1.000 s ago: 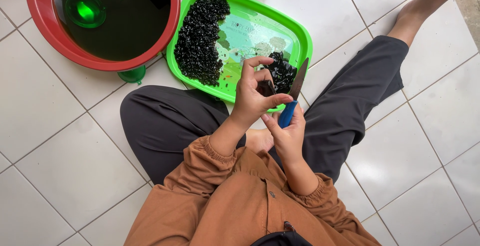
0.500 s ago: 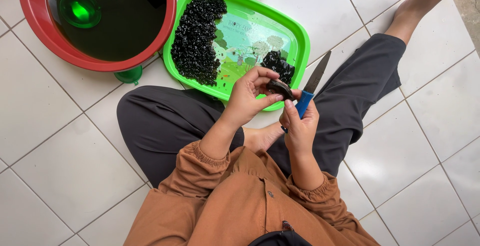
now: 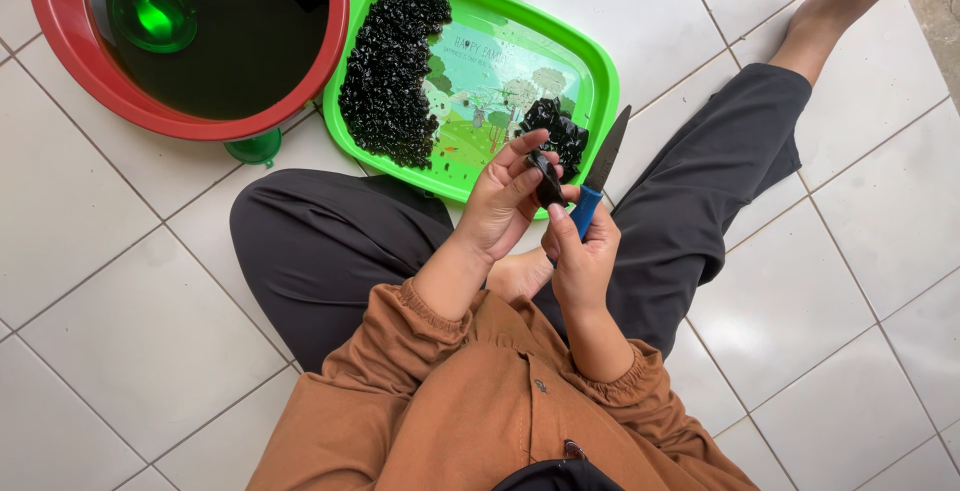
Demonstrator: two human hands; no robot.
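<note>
Holding a dark shell [image 3: 547, 179] pinched in left hand [image 3: 500, 206] fingers above the green tray [image 3: 600, 71], the right hand [image 3: 585, 251] grips a blue-handled knife [image 3: 598, 173]; blade should stay angled away.

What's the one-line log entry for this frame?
left hand: holds small black piece | right hand: holds blue-handled knife, blade up | green tray: black pieces in two heaps | red basin: dark liquid

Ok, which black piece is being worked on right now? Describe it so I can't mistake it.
Find the green tray on the white tiles. Just below its near edge, the left hand pinches one dark piece beside the blue-handled knife in the right hand. Unlike the heaped pieces on the tray, it is alone, lifted off it.
</note>
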